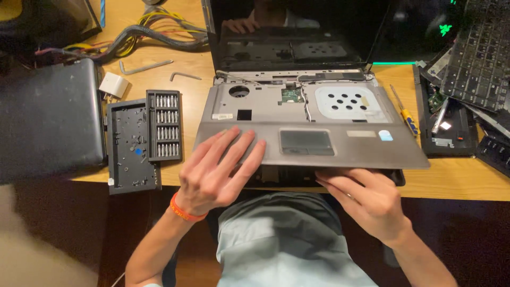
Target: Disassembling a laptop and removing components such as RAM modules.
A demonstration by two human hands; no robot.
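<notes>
Grey laptop palmrest cover (pixel 319 143) sits at the front edge of the desk (pixel 457 180), its near edge lifted slightly off the dark laptop base (pixel 281 178) beneath. Keyboard is out: bare metal tray with round holes, a small green circuit board and thin wires show behind the touchpad (pixel 307 142). Screen (pixel 297 29) stands open at the back, dark, reflective.

Left hand (pixel 215 172): laid flat on the left palmrest, fingers spread and pressing down, grip open, nothing held. Orange wristband on that wrist.

Right hand (pixel 366 196): at the front edge, right of centre. Fingers curled under the cover's lip, thumb alongside; grip closed around that edge.

Left of the laptop: open screwdriver bit case (pixel 164 126) with rows of silver bits, its dark lid (pixel 130 149) lying beside it and overhanging the desk edge. Small white charger block (pixel 113 85) just behind. Two hex keys (pixel 144 66) farther back, near a bundle of cables (pixel 154 34). Closed dark laptop (pixel 48 119) far left.

Right of the laptop: yellow-handled screwdriver (pixel 405 111) just beside the cover. Beyond it, loose keyboards (pixel 478 53) and dismantled parts, piled.
</notes>
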